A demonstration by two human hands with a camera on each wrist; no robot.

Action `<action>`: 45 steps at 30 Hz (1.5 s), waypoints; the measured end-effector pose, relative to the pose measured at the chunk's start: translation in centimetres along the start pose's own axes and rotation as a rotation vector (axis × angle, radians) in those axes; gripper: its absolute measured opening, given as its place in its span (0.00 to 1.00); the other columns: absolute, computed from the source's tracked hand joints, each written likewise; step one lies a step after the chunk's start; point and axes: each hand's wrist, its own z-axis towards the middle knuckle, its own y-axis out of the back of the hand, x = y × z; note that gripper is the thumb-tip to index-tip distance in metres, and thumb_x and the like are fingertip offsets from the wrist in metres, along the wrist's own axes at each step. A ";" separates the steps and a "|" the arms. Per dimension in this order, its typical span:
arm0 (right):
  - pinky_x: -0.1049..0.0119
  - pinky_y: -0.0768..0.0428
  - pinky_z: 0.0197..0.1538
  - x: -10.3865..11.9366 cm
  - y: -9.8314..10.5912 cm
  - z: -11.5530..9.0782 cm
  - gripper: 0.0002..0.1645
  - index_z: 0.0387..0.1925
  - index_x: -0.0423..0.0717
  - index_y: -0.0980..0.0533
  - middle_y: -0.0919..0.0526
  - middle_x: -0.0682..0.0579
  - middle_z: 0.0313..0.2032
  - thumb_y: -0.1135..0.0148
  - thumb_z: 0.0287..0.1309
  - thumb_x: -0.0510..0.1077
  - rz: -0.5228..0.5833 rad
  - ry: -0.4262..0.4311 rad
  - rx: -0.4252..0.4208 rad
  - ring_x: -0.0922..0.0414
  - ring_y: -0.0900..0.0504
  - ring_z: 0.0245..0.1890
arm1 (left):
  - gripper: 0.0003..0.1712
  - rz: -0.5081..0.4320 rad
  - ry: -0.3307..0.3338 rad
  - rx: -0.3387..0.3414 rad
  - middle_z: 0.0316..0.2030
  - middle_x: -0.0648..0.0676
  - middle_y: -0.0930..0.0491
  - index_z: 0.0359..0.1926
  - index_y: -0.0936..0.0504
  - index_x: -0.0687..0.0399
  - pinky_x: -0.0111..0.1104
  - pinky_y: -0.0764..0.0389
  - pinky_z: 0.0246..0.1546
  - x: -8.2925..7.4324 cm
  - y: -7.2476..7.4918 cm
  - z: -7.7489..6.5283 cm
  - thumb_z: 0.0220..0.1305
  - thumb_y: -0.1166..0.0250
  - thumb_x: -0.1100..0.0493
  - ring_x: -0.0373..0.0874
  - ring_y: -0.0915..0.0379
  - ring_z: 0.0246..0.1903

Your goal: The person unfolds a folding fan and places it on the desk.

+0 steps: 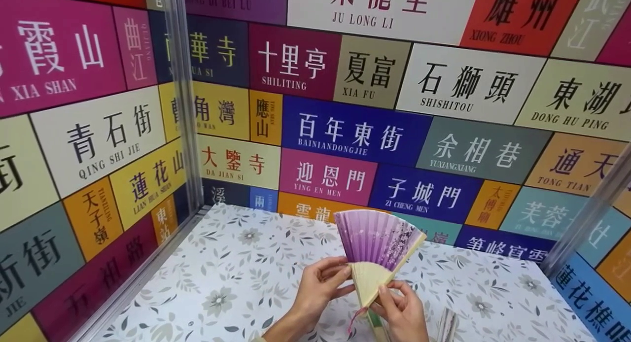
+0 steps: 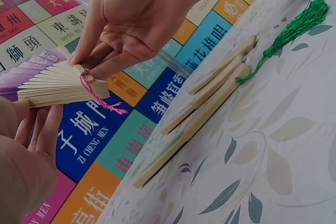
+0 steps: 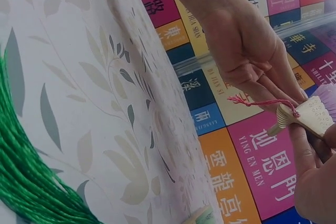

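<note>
A purple folding fan [image 1: 377, 236] with blossom print and pale ribs is partly spread above the table. My left hand [image 1: 320, 285] pinches its left edge where the ribs meet the purple leaf. With thumb and fingers, my right hand [image 1: 402, 307] grips the lower ribs at the right, near the pivot. A pink cord [image 2: 100, 93] hangs from the pivot end. In the left wrist view, the ribs are bunched in a stack between the two hands. In the right wrist view, the fan's purple leaf is mostly cut off.
Several folded fans [image 2: 210, 95] lie on the table, one with a green tassel [image 2: 299, 24]. The white tabletop [image 1: 182, 283] has a leaf and flower print. Colourful panels with place names [image 1: 350, 130] stand around it, with a clear corner strip [image 1: 185, 100] at left.
</note>
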 end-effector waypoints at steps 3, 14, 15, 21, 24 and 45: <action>0.62 0.12 0.52 0.0 0.0 0.0 0.18 0.51 0.33 0.38 0.14 0.33 0.47 0.47 0.75 0.44 -0.005 -0.008 -0.002 0.56 0.11 0.44 | 0.22 0.007 -0.003 0.005 0.50 0.63 0.15 0.59 0.23 0.68 0.46 0.13 0.53 0.0 0.0 0.0 0.68 0.33 0.59 0.52 0.16 0.50; 0.66 0.12 0.51 -0.1 -0.2 -0.1 0.17 0.52 0.33 0.39 0.13 0.37 0.45 0.50 0.76 0.43 -0.011 -0.022 -0.025 0.60 0.11 0.42 | 0.21 0.005 -0.011 -0.009 0.48 0.63 0.15 0.57 0.23 0.68 0.46 0.13 0.52 0.2 0.0 0.1 0.68 0.33 0.60 0.52 0.15 0.48; 0.66 0.12 0.51 -0.1 -0.2 -0.1 0.17 0.52 0.33 0.39 0.13 0.37 0.44 0.49 0.76 0.43 -0.010 -0.022 -0.027 0.60 0.11 0.42 | 0.21 0.005 -0.009 -0.011 0.48 0.63 0.15 0.57 0.23 0.68 0.46 0.13 0.52 0.2 0.0 0.1 0.67 0.33 0.60 0.52 0.15 0.48; 0.66 0.12 0.52 -0.2 -0.1 -0.1 0.18 0.54 0.30 0.40 0.16 0.29 0.48 0.51 0.77 0.42 0.013 -0.004 -0.011 0.60 0.12 0.44 | 0.22 0.001 -0.006 -0.007 0.48 0.63 0.15 0.57 0.23 0.68 0.46 0.13 0.52 0.2 0.0 0.1 0.68 0.33 0.60 0.52 0.15 0.49; 0.66 0.13 0.53 -0.3 -0.1 -0.1 0.18 0.54 0.28 0.41 0.18 0.27 0.51 0.52 0.77 0.41 0.029 0.015 -0.002 0.60 0.12 0.46 | 0.22 0.001 -0.005 -0.008 0.49 0.63 0.15 0.57 0.23 0.68 0.46 0.13 0.53 0.2 0.0 0.1 0.68 0.33 0.59 0.52 0.16 0.49; 0.66 0.13 0.53 -0.6 -0.4 -0.3 0.16 0.57 0.30 0.45 0.18 0.32 0.53 0.57 0.78 0.38 0.070 0.046 -0.050 0.60 0.13 0.47 | 0.22 -0.003 -0.014 -0.025 0.47 0.62 0.15 0.57 0.24 0.68 0.46 0.13 0.52 0.4 0.0 0.2 0.67 0.33 0.60 0.51 0.15 0.48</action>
